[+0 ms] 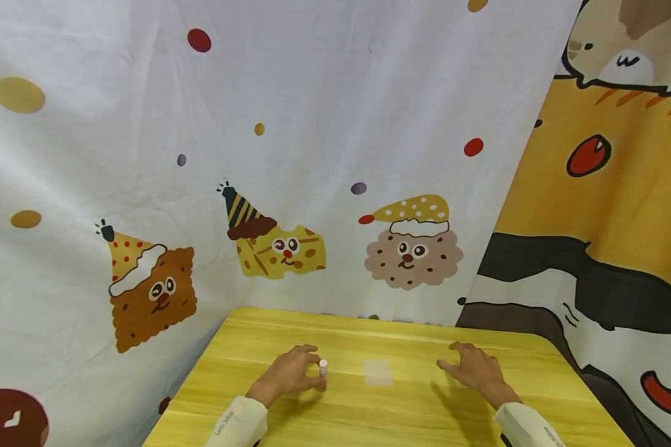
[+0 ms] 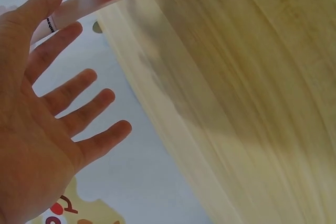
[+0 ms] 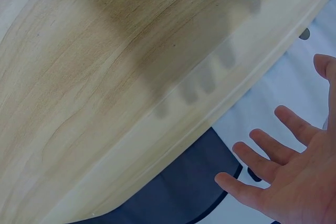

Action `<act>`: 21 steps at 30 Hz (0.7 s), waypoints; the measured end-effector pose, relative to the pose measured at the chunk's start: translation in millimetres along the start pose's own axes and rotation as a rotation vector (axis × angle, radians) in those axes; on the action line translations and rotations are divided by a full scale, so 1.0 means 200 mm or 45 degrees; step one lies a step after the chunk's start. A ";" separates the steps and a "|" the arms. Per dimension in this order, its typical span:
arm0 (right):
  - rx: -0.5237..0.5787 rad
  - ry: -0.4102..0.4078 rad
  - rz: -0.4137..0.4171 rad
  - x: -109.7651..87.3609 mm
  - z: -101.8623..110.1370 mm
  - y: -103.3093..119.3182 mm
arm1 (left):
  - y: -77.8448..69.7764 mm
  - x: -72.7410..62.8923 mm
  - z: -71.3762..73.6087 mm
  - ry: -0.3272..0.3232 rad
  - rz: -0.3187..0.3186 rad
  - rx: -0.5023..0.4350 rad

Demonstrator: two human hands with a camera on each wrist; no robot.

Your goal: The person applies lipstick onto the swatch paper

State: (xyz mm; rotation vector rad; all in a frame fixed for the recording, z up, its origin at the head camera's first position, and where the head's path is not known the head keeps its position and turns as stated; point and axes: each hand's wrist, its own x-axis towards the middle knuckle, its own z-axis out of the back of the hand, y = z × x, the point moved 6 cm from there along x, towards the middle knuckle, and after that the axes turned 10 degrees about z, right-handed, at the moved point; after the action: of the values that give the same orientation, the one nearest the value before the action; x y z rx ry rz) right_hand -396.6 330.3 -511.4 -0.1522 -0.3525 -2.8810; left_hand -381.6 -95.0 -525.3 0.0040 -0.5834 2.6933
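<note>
A small lip gloss tube (image 1: 323,368) stands upright in the head view, pale cap at the top. My left hand (image 1: 291,372) pinches it between thumb and index finger. In the left wrist view the tube (image 2: 86,4) shows a frosted clear body with red at its end, and the other fingers (image 2: 79,121) are spread apart from it. My right hand (image 1: 477,370) hovers over the right side of the table with its fingers loosely extended. It holds nothing; the right wrist view shows its spread fingers (image 3: 268,156) off the tabletop.
A pale translucent square (image 1: 378,372) lies on the yellow wood-grain table (image 1: 402,416) between the hands. Behind and beside the table hangs a white curtain (image 1: 313,93) printed with cartoon biscuits and dots.
</note>
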 end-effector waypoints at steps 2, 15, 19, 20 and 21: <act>0.001 0.002 -0.001 0.00 -0.01 0.00 | 0.00 0.00 0.00 0.004 -0.003 -0.010; -0.013 -0.001 0.003 0.01 0.00 0.02 | 0.00 0.03 -0.03 0.007 -0.050 -0.050; -0.013 -0.005 0.006 0.01 -0.01 0.03 | -0.01 0.04 -0.03 -0.003 -0.053 -0.044; -0.012 -0.011 0.010 0.01 -0.01 0.03 | -0.02 0.04 -0.03 -0.001 -0.053 -0.045; -0.012 -0.018 0.014 0.01 -0.01 0.03 | -0.02 0.05 -0.03 0.000 -0.052 -0.049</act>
State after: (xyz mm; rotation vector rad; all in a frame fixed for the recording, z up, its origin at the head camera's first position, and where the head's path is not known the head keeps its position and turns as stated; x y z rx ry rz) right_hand -396.5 323.3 -511.0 -0.1753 -0.3402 -2.8723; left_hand -388.7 -85.7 -528.0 0.0054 -0.6278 2.6422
